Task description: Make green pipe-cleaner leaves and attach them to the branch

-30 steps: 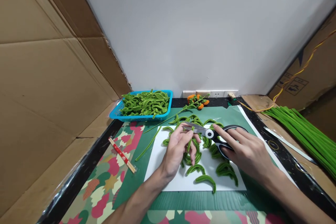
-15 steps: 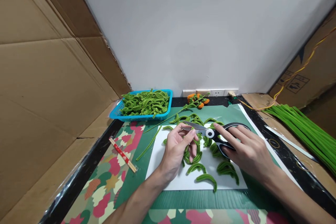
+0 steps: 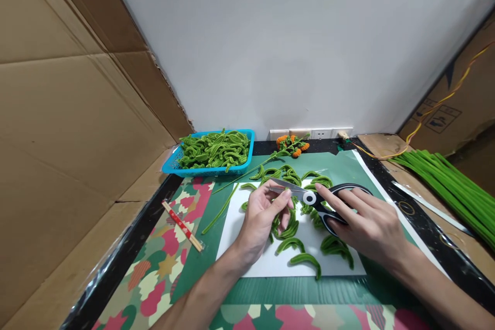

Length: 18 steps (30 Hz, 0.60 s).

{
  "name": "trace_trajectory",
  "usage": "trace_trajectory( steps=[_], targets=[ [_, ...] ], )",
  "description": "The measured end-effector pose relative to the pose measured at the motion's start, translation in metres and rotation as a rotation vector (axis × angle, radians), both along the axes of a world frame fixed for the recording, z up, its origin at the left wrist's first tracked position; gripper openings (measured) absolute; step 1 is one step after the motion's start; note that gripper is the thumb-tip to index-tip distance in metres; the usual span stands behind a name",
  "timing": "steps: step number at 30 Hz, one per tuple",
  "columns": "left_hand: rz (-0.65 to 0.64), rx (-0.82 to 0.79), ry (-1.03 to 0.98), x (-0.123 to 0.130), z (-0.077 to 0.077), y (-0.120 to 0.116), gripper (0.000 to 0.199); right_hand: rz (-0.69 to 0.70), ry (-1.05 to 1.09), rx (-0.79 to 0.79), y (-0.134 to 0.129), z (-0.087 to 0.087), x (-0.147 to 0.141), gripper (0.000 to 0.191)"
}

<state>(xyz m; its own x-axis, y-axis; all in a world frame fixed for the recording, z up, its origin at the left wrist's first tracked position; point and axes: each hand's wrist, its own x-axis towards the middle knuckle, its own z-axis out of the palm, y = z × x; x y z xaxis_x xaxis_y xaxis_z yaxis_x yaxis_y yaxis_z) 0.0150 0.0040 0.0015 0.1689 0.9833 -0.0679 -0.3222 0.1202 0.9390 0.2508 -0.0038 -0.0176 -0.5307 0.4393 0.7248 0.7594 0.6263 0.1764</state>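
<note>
The black-handled scissors (image 3: 320, 203) are in my right hand (image 3: 373, 224), with fingers through the loops and the index finger stretched along the handle. Their blades, slightly apart, point left to the fingertips of my left hand (image 3: 263, 219). Thumb and fingers of that hand pinch a green fuzzy chenille piece (image 3: 286, 190), mostly hidden by the fingers and blades. Below and around both hands, several curled chenille pieces (image 3: 305, 262) lie on a white sheet of paper (image 3: 263, 269). One bundle (image 3: 336, 248) rests under my right hand.
At the back left stands a blue basket (image 3: 250, 152) heaped with green chenille pieces. A stem with orange flowers (image 3: 293, 145) lies near the wall sockets (image 3: 320, 134). Chopsticks in a red band (image 3: 182, 226) are on the left; long green chenille stems (image 3: 448, 191) lie at right.
My right hand has shifted slightly to the right on the scissors' handles, and the handles look a little wider apart. The left hand keeps its pinch; the view has moved slightly.
</note>
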Motion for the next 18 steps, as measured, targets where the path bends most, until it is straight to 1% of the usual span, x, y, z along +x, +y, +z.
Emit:
trace_trajectory(
  steps=[5, 11, 18],
  targets=[
    [-0.023, -0.010, 0.016, -0.0006, 0.0019, 0.0006, 0.040, 0.001, -0.003, 0.005, -0.0012, 0.0005, -0.0011, 0.046],
    [-0.032, -0.027, 0.034, -0.0014, 0.0045, -0.0001, 0.037, -0.004, 0.009, -0.001, -0.0002, 0.0001, -0.0012, 0.055],
    [-0.035, -0.038, 0.026, -0.0005, 0.0040, -0.0001, 0.037, -0.013, 0.010, 0.031, -0.0015, 0.0005, -0.0039, 0.048]
  ],
)
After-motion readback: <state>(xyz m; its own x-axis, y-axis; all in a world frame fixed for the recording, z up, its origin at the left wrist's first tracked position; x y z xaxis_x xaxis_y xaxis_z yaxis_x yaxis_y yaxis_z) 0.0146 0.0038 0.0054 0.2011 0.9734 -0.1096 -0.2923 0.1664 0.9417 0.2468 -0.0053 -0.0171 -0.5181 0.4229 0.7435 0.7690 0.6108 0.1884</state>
